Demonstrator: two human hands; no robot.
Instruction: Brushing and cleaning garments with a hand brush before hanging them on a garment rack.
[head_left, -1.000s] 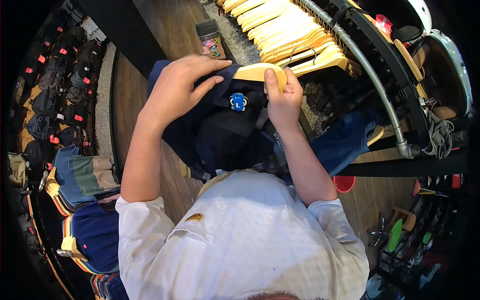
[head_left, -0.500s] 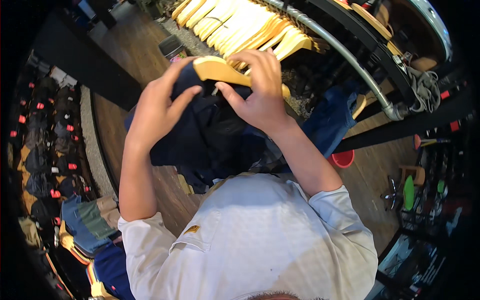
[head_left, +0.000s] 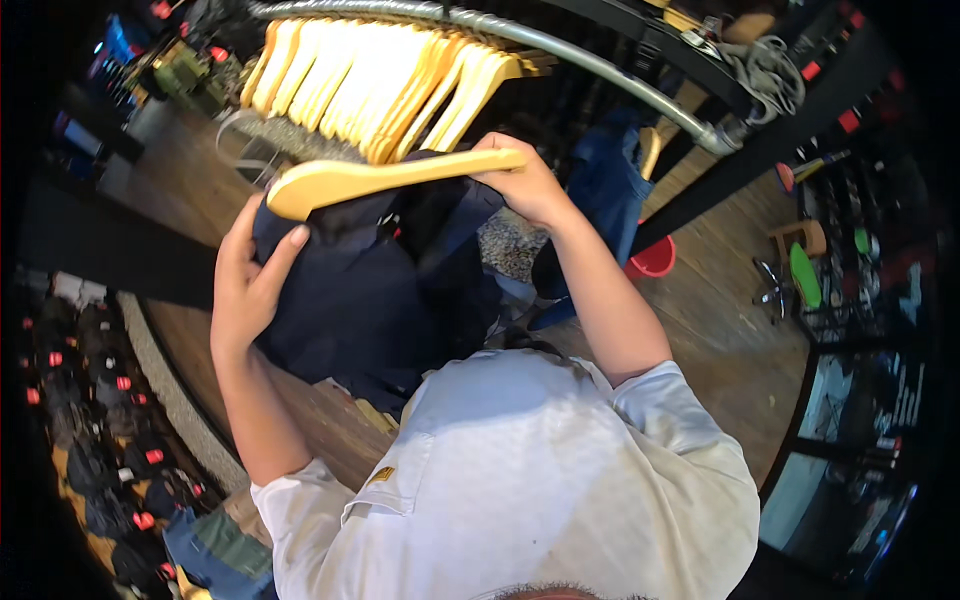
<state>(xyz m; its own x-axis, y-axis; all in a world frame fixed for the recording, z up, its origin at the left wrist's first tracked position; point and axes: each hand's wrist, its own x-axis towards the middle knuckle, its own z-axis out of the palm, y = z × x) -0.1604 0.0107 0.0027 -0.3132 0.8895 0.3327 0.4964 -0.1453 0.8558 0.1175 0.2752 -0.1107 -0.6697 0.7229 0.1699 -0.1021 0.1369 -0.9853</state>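
Note:
A pale wooden clothes hanger lies slantwise across the top of a dark navy garment in front of me. My left hand grips the garment's edge beside the hanger's broad left end, with thumb on one side and fingers on the other. At the hanger's right end my right hand has its fingers bent round behind the wood; part of the cloth hangs just below them. A small metallic bit with a red spot shows on the garment's middle. Folds hide the garment's exact kind.
Many wooden hangers hang from a metal rail beyond the garment. Blue denim clothing hangs at the rail's right end. A red bucket stands on the wooden floor. Rows of dark caps fill the left side.
The hanger has come fully into view across the garment's top, its broad end at the left hand. My hands have moved farther apart, and the view has swung toward the rail.

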